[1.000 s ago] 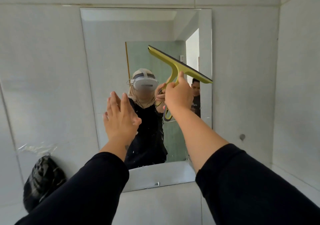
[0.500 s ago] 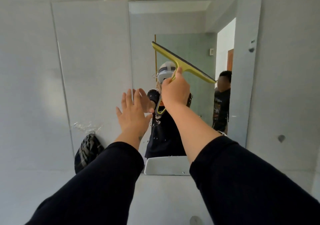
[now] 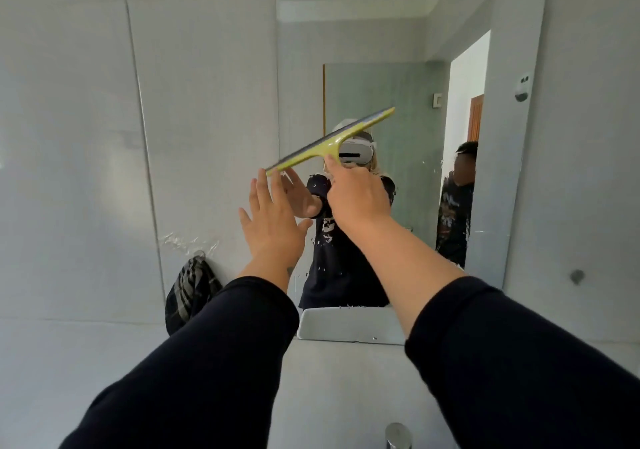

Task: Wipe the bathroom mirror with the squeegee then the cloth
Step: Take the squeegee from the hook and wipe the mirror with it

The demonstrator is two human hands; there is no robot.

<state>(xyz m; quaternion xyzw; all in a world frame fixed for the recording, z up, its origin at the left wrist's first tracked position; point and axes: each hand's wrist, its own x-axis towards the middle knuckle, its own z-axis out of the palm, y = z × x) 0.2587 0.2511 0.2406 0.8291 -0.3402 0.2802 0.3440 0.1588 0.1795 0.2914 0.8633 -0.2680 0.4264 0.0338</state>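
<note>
A rectangular mirror [image 3: 398,50] hangs on the tiled wall, with white foam specks across its lower half. My right hand [image 3: 356,196] grips the handle of a yellow-green squeegee [image 3: 329,144]. Its blade tilts up to the right in front of the mirror's left middle part. My left hand [image 3: 273,220] is open, fingers apart, flat against the mirror's left edge, just under the blade's lower end. A dark striped cloth [image 3: 190,293] hangs on a wall hook left of the mirror.
A chrome tap top [image 3: 398,434] shows at the bottom edge. A small round fitting [image 3: 576,276] sits on the wall right of the mirror. A second person appears as a reflection [image 3: 457,203] at the mirror's right side.
The squeegee has swung from sloping down to the right to sloping up to the right, and sits lower and further left on the mirror. My left hand stayed spread at the mirror's left edge.
</note>
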